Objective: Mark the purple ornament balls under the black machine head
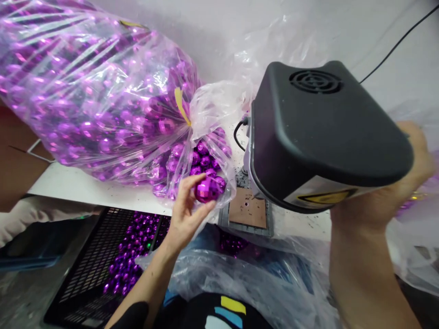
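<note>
left hand [187,212] pinches purple ball [206,188] at bag [103,91] mouth | right hand [394,183] behind machine [325,132], grip unclear | risk: slick ball probably slips

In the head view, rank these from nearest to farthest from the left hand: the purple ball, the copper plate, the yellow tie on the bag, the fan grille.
From the left hand:
1. purple ball, in its fingers.
2. copper plate, just right, under the machine.
3. yellow tie, above on the bag.
4. fan grille, up right, atop the black machine.
</note>
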A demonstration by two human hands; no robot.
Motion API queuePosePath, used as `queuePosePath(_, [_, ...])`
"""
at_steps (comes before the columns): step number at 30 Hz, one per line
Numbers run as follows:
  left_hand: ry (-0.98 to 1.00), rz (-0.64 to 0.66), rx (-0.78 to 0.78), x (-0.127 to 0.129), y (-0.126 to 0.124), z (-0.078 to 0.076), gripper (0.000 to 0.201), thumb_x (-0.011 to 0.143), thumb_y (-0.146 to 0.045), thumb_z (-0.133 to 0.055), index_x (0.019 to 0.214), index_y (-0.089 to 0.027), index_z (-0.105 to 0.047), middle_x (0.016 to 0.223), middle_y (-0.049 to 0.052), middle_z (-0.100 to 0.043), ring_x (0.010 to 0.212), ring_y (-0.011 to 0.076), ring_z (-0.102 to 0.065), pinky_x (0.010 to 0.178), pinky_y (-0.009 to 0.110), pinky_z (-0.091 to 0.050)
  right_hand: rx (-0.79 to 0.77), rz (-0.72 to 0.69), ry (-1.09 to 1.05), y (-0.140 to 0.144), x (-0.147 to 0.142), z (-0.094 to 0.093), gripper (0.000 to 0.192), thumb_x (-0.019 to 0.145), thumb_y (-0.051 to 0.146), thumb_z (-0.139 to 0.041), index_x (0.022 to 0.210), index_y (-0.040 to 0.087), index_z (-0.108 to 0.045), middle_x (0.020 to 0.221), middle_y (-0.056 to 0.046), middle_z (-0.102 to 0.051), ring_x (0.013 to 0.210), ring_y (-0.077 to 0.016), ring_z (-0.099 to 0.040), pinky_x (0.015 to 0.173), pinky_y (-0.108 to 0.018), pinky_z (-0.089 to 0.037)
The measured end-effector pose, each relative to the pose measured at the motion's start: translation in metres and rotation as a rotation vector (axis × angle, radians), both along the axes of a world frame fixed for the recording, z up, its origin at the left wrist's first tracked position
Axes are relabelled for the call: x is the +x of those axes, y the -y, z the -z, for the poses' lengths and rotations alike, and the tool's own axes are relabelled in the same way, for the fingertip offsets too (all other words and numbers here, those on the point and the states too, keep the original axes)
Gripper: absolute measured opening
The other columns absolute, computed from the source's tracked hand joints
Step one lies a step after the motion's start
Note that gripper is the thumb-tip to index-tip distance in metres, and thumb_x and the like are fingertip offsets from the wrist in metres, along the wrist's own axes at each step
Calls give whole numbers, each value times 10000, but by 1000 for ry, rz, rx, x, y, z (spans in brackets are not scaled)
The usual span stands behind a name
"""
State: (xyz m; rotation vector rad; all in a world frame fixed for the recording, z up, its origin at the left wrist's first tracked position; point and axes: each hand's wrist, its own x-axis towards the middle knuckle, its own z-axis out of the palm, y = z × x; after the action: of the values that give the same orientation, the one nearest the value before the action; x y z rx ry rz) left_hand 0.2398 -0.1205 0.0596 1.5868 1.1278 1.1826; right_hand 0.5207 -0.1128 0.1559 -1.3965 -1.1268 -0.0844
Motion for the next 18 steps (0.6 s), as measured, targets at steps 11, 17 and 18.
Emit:
queuePosePath(11, [515,275,-764,54,5,60,469,824,-518,-770,1161,-200,-694,1016,60,-706,743,139,-673,620,241,-535,42,-123,-94,2,-4,-7,430,910,533,-551,759,133,-506,608,27,-367,563,-8,-371,529,-180,-281])
queuePosePath(17, [189,157,-456,56,-10,66,541,804,-541,-758,1215,-200,-674,1091,66,-719,830,179,-665,697,285,-542,68,-114,-104,2,-7,-7,445,911,535,-557,758,119,-511,659,12,-339,627,-8,-355,555,-164,-273])
queuePosePath(18, [143,166,-414,57,-11,67,523,824,-530,-741,1229,-208,-666,1127,74,-722,924,211,-674,761,310,-552,67,-112,-103,2,-7,-7,438,911,528,-560,759,120,-515,661,11,-338,628,-8,-353,557,-165,-271])
